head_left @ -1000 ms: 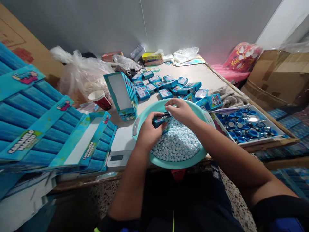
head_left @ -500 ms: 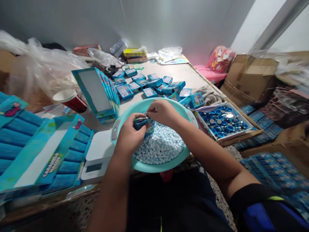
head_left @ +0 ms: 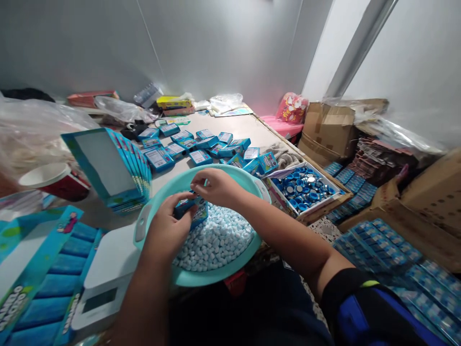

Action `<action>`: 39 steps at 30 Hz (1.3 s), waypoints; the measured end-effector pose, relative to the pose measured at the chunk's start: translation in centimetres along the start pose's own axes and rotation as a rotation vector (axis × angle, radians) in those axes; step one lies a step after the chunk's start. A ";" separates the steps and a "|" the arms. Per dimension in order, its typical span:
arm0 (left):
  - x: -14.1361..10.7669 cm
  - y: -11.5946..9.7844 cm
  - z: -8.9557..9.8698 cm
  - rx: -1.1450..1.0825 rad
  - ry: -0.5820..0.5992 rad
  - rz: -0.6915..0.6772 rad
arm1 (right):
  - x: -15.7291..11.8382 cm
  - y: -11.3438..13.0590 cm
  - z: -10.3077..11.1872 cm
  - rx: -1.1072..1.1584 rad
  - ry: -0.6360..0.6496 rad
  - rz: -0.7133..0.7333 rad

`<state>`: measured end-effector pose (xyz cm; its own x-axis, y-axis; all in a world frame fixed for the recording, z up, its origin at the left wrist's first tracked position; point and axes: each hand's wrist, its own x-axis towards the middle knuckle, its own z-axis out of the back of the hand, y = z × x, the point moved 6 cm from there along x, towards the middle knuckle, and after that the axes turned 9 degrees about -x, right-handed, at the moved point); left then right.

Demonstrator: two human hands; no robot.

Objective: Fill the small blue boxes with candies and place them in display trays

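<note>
My left hand [head_left: 173,221] is wrapped around a small blue candy box [head_left: 199,214], tilted above a turquoise basin [head_left: 216,278]. White and pale blue candies [head_left: 216,240] fill the basin. At the top end of the box, my right hand [head_left: 216,185] has its thumb and fingers pinched together; whatever sits between them is too small or hidden to make out. Several more blue boxes [head_left: 200,157] lie scattered on the table behind the basin.
A white tray [head_left: 300,211] of blue and silver caps [head_left: 302,187] stands right of the basin. On the left are a kitchen scale [head_left: 111,259], blue display cartons [head_left: 91,163] and a red paper cup [head_left: 68,185]. Cardboard boxes [head_left: 324,127] and wrapped blue packs [head_left: 378,245] fill the right side.
The view has turned to the right and tilted up, so everything appears shifted left and lower. Both hands stay at the box above the basin, the right one still pinched at its top.
</note>
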<state>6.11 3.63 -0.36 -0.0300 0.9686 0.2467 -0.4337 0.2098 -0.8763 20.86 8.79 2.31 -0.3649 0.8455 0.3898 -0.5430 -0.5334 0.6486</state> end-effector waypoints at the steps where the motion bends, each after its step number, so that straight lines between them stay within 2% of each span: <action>1: 0.0 -0.1 0.0 0.003 0.013 -0.010 | 0.0 0.1 0.2 0.003 -0.016 -0.007; 6: 0.1 -0.2 -0.2 -0.012 0.052 -0.038 | -0.1 0.6 0.8 0.079 -0.077 -0.031; 10: 0.0 -0.1 -0.7 -0.028 0.107 -0.067 | -0.1 0.3 0.3 0.364 -0.069 -0.074; 13: -0.2 0.0 -0.7 -0.008 0.105 -0.084 | -0.1 -0.2 -0.2 0.582 -0.070 -0.120; 20: -0.4 0.6 -0.8 0.009 0.105 -0.048 | 0.1 -1.8 -1.0 0.771 -0.001 -0.273; 27: -0.6 0.4 -1.0 -0.001 0.123 -0.068 | -0.1 0.2 -1.3 0.830 0.127 -0.167; 31: -0.6 0.5 -1.0 0.006 0.111 -0.028 | -0.3 0.9 -1.5 0.859 0.182 -0.103; 39: -0.6 0.8 -1.0 -0.015 0.085 0.005 | -0.3 1.0 -1.7 0.873 0.195 -0.007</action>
<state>6.72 3.35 -1.62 0.0446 0.9773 0.2072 -0.4205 0.2064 -0.8835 19.13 8.00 1.75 -0.5292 0.7867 0.3179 0.1949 -0.2519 0.9479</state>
